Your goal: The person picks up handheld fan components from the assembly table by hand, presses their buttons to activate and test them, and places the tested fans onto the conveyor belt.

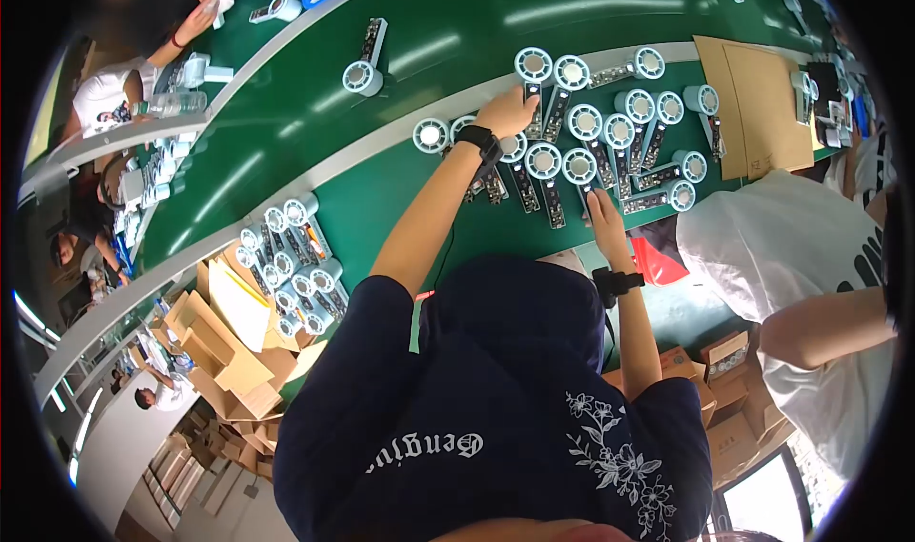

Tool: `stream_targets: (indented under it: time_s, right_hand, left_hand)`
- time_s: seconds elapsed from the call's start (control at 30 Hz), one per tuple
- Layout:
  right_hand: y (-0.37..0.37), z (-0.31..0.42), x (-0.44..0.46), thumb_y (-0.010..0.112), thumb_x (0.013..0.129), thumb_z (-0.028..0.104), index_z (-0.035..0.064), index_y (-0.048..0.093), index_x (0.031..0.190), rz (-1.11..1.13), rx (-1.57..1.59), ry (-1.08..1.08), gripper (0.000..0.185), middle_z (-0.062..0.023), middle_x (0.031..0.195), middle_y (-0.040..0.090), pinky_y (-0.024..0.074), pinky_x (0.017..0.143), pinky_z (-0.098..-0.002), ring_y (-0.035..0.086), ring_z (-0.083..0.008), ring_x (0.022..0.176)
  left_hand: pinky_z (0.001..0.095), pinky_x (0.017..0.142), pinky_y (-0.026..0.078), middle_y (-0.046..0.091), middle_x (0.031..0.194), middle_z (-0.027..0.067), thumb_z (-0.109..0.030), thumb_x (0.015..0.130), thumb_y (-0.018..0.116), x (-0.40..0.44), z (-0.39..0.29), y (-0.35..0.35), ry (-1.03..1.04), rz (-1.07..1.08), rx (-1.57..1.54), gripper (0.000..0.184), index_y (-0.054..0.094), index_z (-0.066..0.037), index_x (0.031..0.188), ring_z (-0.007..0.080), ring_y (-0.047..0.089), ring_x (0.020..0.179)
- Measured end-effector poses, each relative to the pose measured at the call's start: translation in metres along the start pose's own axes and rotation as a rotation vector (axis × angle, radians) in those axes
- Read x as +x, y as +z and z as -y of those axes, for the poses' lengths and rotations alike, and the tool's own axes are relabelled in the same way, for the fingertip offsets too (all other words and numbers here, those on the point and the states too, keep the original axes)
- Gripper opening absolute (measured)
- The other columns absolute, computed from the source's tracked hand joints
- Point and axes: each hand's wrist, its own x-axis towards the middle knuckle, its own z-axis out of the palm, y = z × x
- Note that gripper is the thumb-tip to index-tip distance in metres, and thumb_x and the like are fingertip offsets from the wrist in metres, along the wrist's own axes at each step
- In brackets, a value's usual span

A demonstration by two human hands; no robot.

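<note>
Many light-blue handheld fans with round heads and open handles baring circuit boards lie on the green bench. My left hand [507, 115], with a black band on the wrist, reaches forward and is closed at the handle of one fan [534, 65]; its fingertips are partly hidden. Nearer my body, my right hand [606, 220] is closed around the handle end of another fan [579, 166], whose head points away from me. Between and around both hands lie more fans, among them one [543, 161] just left of the right hand's fan.
A batch of similar fans [294, 267] stands at the left end of the bench. Beyond a grey rail [400, 142], one fan [362, 77] lies on the green belt [286, 132]. Flat cardboard [753, 108] is at right, beside a person in a white shirt [791, 246]. Cartons [224, 351] stand left.
</note>
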Motion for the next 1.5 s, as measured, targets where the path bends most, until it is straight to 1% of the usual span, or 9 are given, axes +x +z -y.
stream_targets:
  time_s: [0.13,0.27,0.37,0.53,0.8,0.9,1.07,1.27,1.5]
  right_hand:
    - [-0.045,0.045,-0.004,0.048,0.094,0.029,0.0011,0.058,0.106,0.304,-0.829,-0.239,0.031,-0.022,0.079,0.061,0.0438,0.061,-0.0456,0.057,-0.0411,0.069]
    - [-0.037,0.196,0.051,0.052,0.092,0.028,0.0042,0.056,0.111,0.402,-0.445,-0.283,0.03,-0.0185,0.081,0.063,0.047,0.063,-0.0398,0.062,-0.0327,0.074]
    - [0.038,0.264,0.104,0.057,0.09,0.027,0.005,0.056,0.113,0.318,-0.257,-0.471,0.032,-0.0158,0.089,0.064,0.0485,0.066,-0.0363,0.064,-0.0285,0.075]
    - [0.201,0.287,0.199,0.058,0.082,0.015,0.0097,0.048,0.128,0.278,-0.342,-0.868,0.047,-0.0156,0.127,0.051,0.0445,0.092,-0.0405,0.052,-0.0331,0.113]
    - [0.312,0.287,0.238,0.064,0.073,0.008,0.0196,0.054,0.121,-0.032,-0.69,-1.292,0.051,-0.0089,0.126,0.054,0.0361,0.097,-0.0537,0.049,-0.0251,0.119]
    - [0.311,0.301,0.24,0.066,0.07,0.011,0.0195,0.057,0.118,0.097,-1.169,-1.201,0.049,-0.002,0.123,0.056,0.0352,0.098,-0.0496,0.049,-0.0239,0.116]
    - [0.285,0.316,0.236,0.065,0.074,0.017,0.0154,0.061,0.103,0.385,-1.187,-1.25,0.029,-0.0043,0.091,0.063,0.0453,0.08,-0.043,0.059,-0.0213,0.085]
    - [0.262,0.316,0.154,0.056,0.084,0.021,0.003,0.05,0.097,1.061,-0.021,-0.23,0.023,-0.0035,0.06,0.048,0.0383,0.044,-0.0249,0.047,-0.0122,0.044]
    - [0.197,0.291,0.047,0.05,0.094,0.024,0.0026,0.046,0.102,1.159,0.372,0.058,0.023,-0.0035,0.075,0.051,0.0378,0.045,-0.0229,0.047,-0.0081,0.054]
  left_hand:
    - [0.0441,0.083,0.044,0.062,0.093,0.0182,-0.032,0.093,0.048,-0.038,-0.002,-0.012,0.162,-0.438,-0.041,0.035,0.055,-0.001,0.108,0.0348,0.059,0.088]
    - [0.0414,0.08,0.044,0.063,0.094,0.0134,-0.018,0.088,0.057,-0.119,0.031,-0.049,0.244,-0.845,-0.304,0.023,0.058,-0.004,0.106,0.0326,0.058,0.09]
    - [0.0399,0.083,0.042,0.061,0.096,0.0112,-0.011,0.086,0.056,-0.198,0.08,-0.051,-0.059,-1.02,-0.229,0.019,0.058,-0.005,0.104,0.031,0.055,0.092]
    - [0.0403,0.086,0.04,0.06,0.098,0.0115,-0.011,0.084,0.057,-0.309,0.15,-0.021,-0.627,-1.181,-0.017,0.023,0.057,-0.005,0.106,0.0309,0.054,0.093]
    - [0.0413,0.085,0.04,0.056,0.106,0.0125,-0.018,0.078,0.063,-0.322,0.219,-0.023,-0.809,-1.194,0.237,0.039,0.054,-0.004,0.113,0.0295,0.05,0.1]
    - [0.0405,0.085,0.041,0.054,0.106,0.0102,-0.022,0.075,0.068,-0.309,0.25,-0.031,-0.87,-1.053,0.287,0.038,0.055,-0.005,0.108,0.0271,0.05,0.101]
    - [0.0388,0.083,0.043,0.053,0.099,0.0083,-0.024,0.072,0.071,-0.31,0.259,-0.047,-0.799,-0.769,0.248,0.035,0.055,-0.007,0.098,0.0262,0.052,0.102]
    - [0.0378,0.067,0.049,0.055,0.095,0.0076,-0.025,0.068,0.073,-0.289,0.252,-0.028,-0.572,-0.97,0.115,0.036,0.053,-0.008,0.091,0.0272,0.058,0.087]
    - [0.0384,0.058,0.05,0.058,0.099,0.0108,-0.025,0.076,0.07,-0.277,0.243,-0.007,-0.692,-0.632,-0.868,0.044,0.048,-0.006,0.109,0.0224,0.063,0.071]
